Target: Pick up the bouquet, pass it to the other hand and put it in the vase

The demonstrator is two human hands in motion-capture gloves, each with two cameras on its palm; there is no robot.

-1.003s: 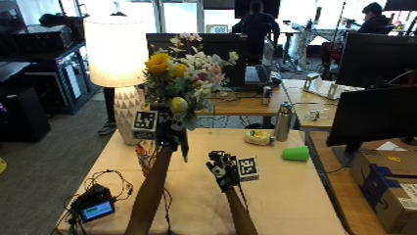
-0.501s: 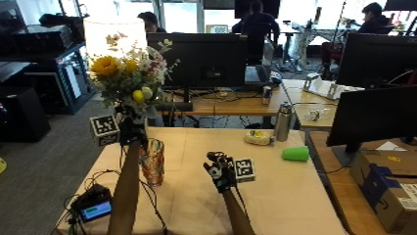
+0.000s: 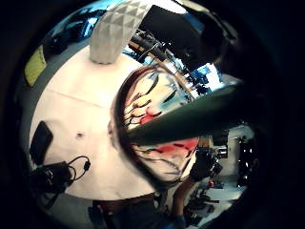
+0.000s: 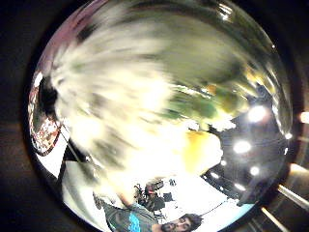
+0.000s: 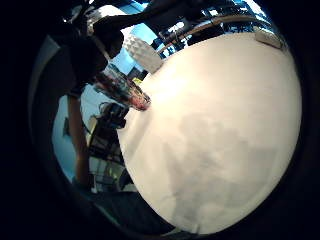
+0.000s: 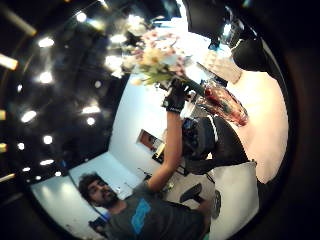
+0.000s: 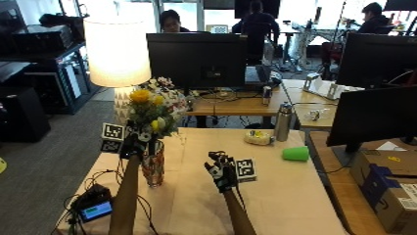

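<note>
In the outside view my left hand grips the stems of the bouquet, whose yellow and white flowers stand just above the glass vase with its red pattern. The stems point down into the vase mouth; how deep they reach is hidden. In the left little finger side palm view a green stem crosses the vase mouth. The right thumb side palm view shows the bouquet, the left hand and the vase. My right hand hovers over the table, relaxed and holding nothing.
A lit lamp stands behind the vase. A steel bottle, a green cup and a small yellowish object sit at the back right. A small screen device with cables lies at the front left. Cardboard boxes stand off the right edge.
My left hand has brought the bouquet down from high at the left to just over the vase. The right hand has hardly moved.
</note>
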